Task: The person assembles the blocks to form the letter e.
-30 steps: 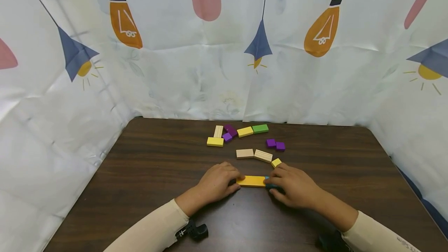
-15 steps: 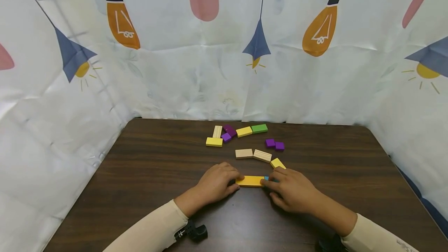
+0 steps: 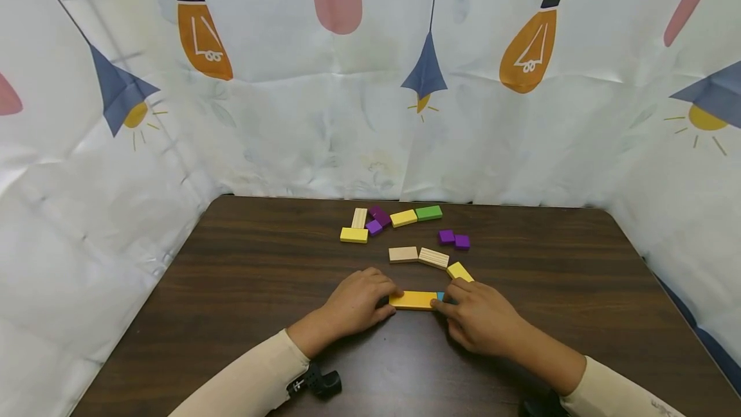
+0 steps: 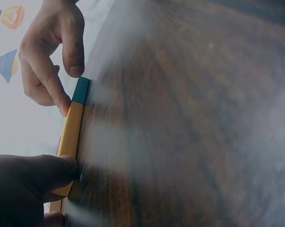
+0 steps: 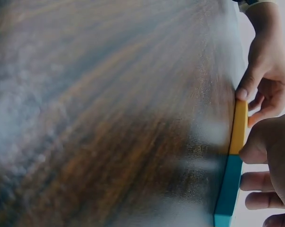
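Observation:
A long orange block (image 3: pixel 413 300) lies end to end with a teal block (image 5: pixel 229 184) on the table. My left hand (image 3: pixel 360 301) pinches the orange block's left end between thumb and fingers. My right hand (image 3: pixel 483 319) is over the teal block, hiding most of it in the head view. Its index finger touches the orange block near the joint. In the left wrist view the right thumb is close to the teal block's far end, apart from the fingers. A yellow block (image 3: pixel 460 271) sits just beyond the right fingers.
Two pale wooden blocks (image 3: pixel 403 255) lie behind the orange block. Farther back are two purple blocks (image 3: pixel 454 239), a green block (image 3: pixel 429 213) and several yellow, purple and wooden blocks (image 3: pixel 354 235). The dark wooden table (image 3: pixel 260 262) ends at a patterned curtain (image 3: pixel 324 147).
My right hand's index finger has shifted left from the teal block onto the orange block's end. More of the yellow block beyond it shows now. My left hand has stayed in place.

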Demonstrator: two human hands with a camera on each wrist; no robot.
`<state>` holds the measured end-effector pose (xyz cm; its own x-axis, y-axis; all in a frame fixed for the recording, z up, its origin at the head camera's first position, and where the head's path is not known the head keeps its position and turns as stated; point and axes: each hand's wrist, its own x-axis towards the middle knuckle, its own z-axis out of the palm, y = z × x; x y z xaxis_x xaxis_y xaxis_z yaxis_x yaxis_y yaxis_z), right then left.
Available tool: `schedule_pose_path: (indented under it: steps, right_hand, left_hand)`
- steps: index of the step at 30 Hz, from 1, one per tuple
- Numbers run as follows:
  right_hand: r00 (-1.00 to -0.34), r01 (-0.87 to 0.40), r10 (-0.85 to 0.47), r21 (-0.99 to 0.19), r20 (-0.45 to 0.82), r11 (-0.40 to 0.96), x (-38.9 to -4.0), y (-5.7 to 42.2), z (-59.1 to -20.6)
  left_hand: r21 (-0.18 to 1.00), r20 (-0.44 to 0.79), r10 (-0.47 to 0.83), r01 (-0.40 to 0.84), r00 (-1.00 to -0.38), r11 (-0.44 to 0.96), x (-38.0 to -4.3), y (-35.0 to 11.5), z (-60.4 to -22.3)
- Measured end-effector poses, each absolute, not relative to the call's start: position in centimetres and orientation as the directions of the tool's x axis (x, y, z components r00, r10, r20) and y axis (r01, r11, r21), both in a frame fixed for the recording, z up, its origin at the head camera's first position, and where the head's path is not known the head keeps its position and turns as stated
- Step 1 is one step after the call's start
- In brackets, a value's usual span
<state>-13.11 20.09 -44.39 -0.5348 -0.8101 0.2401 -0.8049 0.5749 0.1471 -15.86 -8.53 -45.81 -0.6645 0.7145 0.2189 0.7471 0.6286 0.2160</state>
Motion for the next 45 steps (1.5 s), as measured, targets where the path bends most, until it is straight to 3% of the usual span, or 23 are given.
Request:
schedule_pose_path:
  steps: [7, 25, 36, 45]
  right_hand:
    - [-0.536, -0.801, -0.805, 0.146, 0.256, 0.58, -12.9, 20.0, -44.3]
    - [-0.528, -0.804, -0.803, 0.141, 0.277, 0.578, -13.0, 20.2, -44.6]
    - [-0.544, -0.801, -0.802, 0.132, 0.245, 0.584, -12.9, 20.1, -44.5]
    - [-0.526, -0.809, -0.808, 0.138, 0.265, 0.572, -13.2, 20.2, -44.7]
  left_hand:
    - [0.238, 0.192, 0.724, 0.747, -0.663, 0.621, -16.2, -8.9, -45.7]
    - [0.206, 0.282, 0.507, 0.568, -0.814, 0.797, -21.1, -12.9, -44.1]
    - [0.214, 0.222, 0.425, 0.469, -0.878, 0.857, -23.4, -15.6, -44.8]
    - [0.21, 0.172, 0.436, 0.465, -0.883, 0.86, -24.1, -16.4, -45.4]
